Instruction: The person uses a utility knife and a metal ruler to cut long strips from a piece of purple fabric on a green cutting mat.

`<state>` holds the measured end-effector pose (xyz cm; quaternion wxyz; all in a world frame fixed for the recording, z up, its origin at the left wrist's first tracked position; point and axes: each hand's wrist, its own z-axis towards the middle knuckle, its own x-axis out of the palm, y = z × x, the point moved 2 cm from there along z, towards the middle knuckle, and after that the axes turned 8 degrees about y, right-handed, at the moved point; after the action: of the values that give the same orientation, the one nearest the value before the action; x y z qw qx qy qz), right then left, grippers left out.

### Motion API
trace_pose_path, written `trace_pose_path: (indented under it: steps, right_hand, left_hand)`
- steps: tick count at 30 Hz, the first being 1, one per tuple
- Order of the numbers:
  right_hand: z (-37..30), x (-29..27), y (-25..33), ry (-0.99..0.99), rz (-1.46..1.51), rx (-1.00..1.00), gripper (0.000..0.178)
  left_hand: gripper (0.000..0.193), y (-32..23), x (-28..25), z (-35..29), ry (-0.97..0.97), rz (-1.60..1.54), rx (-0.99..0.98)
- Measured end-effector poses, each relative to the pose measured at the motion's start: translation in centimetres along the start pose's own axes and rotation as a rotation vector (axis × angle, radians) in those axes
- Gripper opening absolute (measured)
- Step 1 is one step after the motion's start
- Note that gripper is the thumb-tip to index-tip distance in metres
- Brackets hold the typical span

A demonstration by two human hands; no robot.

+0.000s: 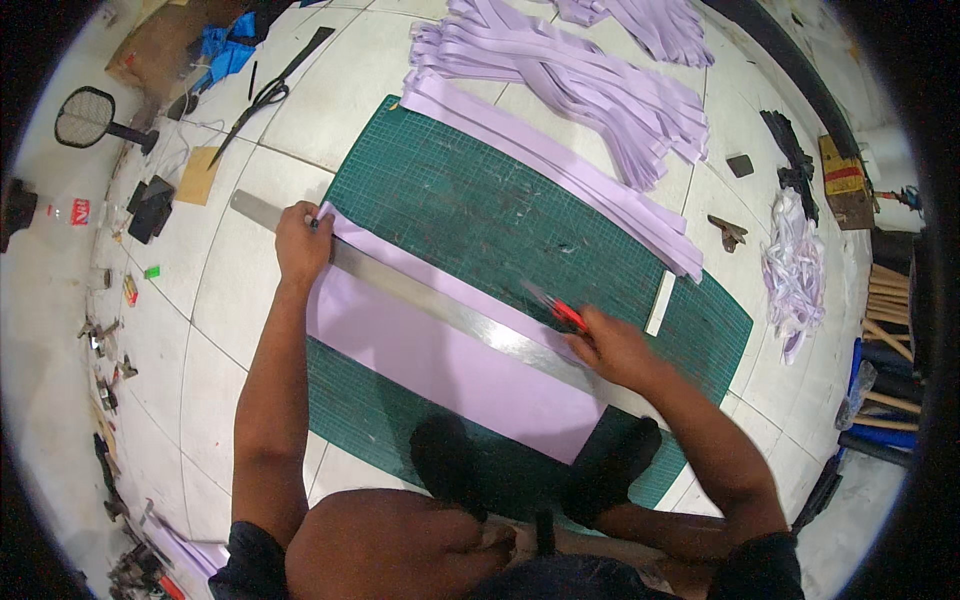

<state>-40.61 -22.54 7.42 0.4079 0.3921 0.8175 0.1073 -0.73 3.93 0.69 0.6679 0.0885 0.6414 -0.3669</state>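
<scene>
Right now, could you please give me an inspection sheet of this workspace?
Surface: white tiled floor bearing a green gridded cutting mat.
Job's things: lilac foam sheet under a long steel ruler; red-handled utility knife at the ruler's edge.
Clutter: cut lilac strips, black scissors, black round racket, lilac scraps.
Grippers: left hand presses the ruler; right hand grips the knife.
Cables: nothing seen.
Surroundings: wooden sticks at right, small tools along the left edge.
</scene>
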Motion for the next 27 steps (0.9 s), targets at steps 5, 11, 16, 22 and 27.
trace_pose_path:
  steps: [5, 11, 16, 22, 27]
  right_hand:
    - [5.4, 1.3, 4.6, -0.391, 0.459, -0.034, 0.068]
    - [7.5, 2.3, 5.6, -0.425, 0.616, 0.029, 0.077]
    - [2.0, 1.7, 0.5, -0.553, 0.553, 0.119, 0.061]
    - [-3.2, -4.0, -10.1, -0.733, 0.296, 0.426, 0.053]
    - [-2.4, -8.7, -14.2, -0.768, 0.144, 0.369, 0.052]
  left_hand:
    - [0.012, -10.0, -4.5, 1.8, 0.129, -0.952, -0.109]
    - [0.021, -13.7, -11.8, 5.3, -0.008, -1.296, 0.048]
    - [0.016, -9.3, -12.1, 10.4, -0.087, -1.31, -0.07]
    - [0.021, -15.8, -1.0, 13.3, 0.135, -1.184, -0.11]
    - [0.024, -18.8, 6.0, 17.6, 0.198, -1.107, -0.104]
